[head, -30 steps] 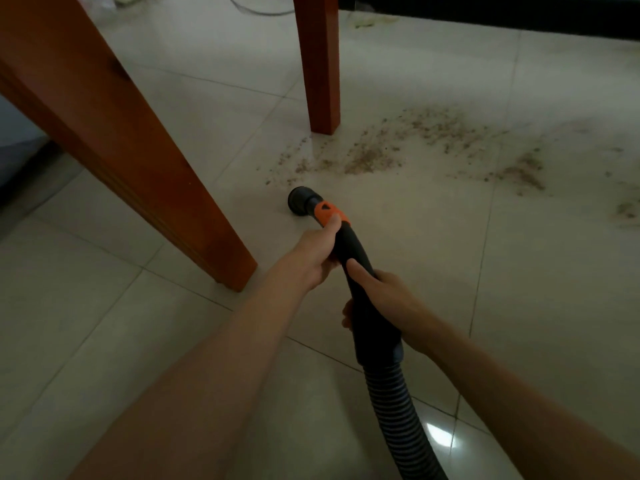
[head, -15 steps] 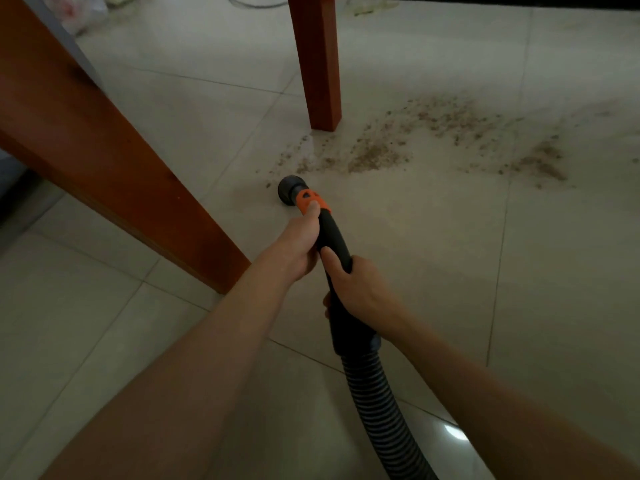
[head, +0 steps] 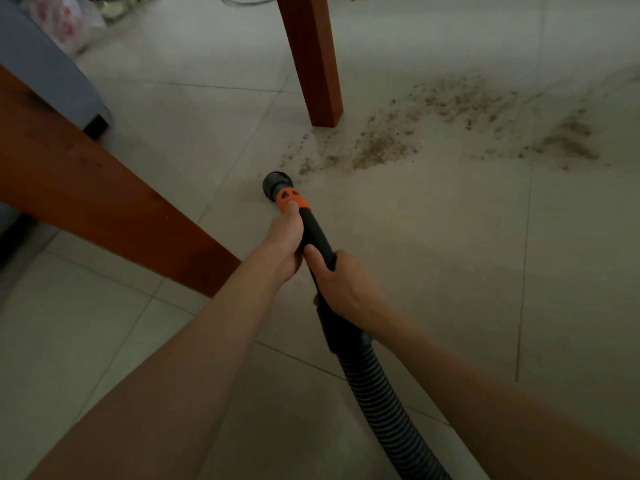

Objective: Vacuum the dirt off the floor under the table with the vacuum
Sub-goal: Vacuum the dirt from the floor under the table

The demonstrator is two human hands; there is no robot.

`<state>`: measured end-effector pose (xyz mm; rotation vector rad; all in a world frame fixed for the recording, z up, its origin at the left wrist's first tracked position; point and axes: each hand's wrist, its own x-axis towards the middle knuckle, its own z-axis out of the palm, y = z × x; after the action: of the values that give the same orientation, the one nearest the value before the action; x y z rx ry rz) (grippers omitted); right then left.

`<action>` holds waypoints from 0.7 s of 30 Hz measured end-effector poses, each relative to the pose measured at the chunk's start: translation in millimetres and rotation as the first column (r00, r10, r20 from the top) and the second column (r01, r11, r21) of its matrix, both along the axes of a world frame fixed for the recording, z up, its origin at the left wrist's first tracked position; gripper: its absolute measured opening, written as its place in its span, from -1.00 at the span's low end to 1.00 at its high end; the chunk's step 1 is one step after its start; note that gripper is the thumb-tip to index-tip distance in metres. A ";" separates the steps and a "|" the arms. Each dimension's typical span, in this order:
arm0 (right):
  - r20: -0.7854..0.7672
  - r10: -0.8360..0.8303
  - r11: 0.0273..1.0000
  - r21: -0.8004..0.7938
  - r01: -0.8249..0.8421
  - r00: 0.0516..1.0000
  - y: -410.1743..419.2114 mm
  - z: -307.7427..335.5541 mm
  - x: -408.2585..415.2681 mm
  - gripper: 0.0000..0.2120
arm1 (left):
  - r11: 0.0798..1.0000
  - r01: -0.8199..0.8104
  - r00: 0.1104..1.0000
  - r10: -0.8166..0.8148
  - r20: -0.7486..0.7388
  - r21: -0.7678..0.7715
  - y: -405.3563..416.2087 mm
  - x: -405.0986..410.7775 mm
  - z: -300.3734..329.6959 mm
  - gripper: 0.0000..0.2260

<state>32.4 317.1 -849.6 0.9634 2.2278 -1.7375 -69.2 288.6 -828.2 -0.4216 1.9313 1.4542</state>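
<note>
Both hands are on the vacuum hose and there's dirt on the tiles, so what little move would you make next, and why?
Probably ease the nozzle forward and right into the nearest dirt. It sits just short of the specks beside the table leg, and the left hand and right hand both grip the wand.

nozzle point(head: 278, 184): black | collar point(head: 292, 200): orange | tube point(head: 317, 239): black | hose point(head: 384, 407): black, ribbed, bluish glint | table legs point(head: 313, 60): reddish-brown wood | floor point(head: 433, 258): pale grey-beige tiles, thin dark grout lines | dirt point(head: 384, 148): brown specks, patchy, far right | sofa point(head: 52, 71): grey, far left | bag point(head: 65, 22): clear with red print
</note>
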 end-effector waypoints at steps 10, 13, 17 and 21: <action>-0.052 0.048 0.997 -0.057 -0.051 0.998 5.9 -0.7 -24.6 -0.58 | 0.985 -0.015 0.999 0.007 -0.051 -0.172 6.3 -20.7 1.7 -0.53; -0.069 0.060 0.995 -0.071 -0.064 0.996 6.8 0.3 -34.2 -0.60 | 0.984 -0.049 0.998 0.041 -0.048 -0.173 8.0 -28.4 1.3 -0.52; -0.104 0.034 0.988 -0.149 -0.050 0.994 6.5 -1.3 -41.9 -0.60 | 0.980 -0.099 0.994 0.091 -0.054 -0.170 5.9 -38.4 -1.5 -0.50; -0.080 0.020 0.956 -0.291 -0.043 0.997 8.3 -5.1 -41.1 -0.57 | 0.983 -0.104 0.994 0.096 -0.055 -0.154 2.8 -49.2 -3.2 -0.50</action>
<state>-8.7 325.4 -854.8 0.8027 1.9376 -2.0463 -118.4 291.4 -831.3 -0.5680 2.0975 1.3907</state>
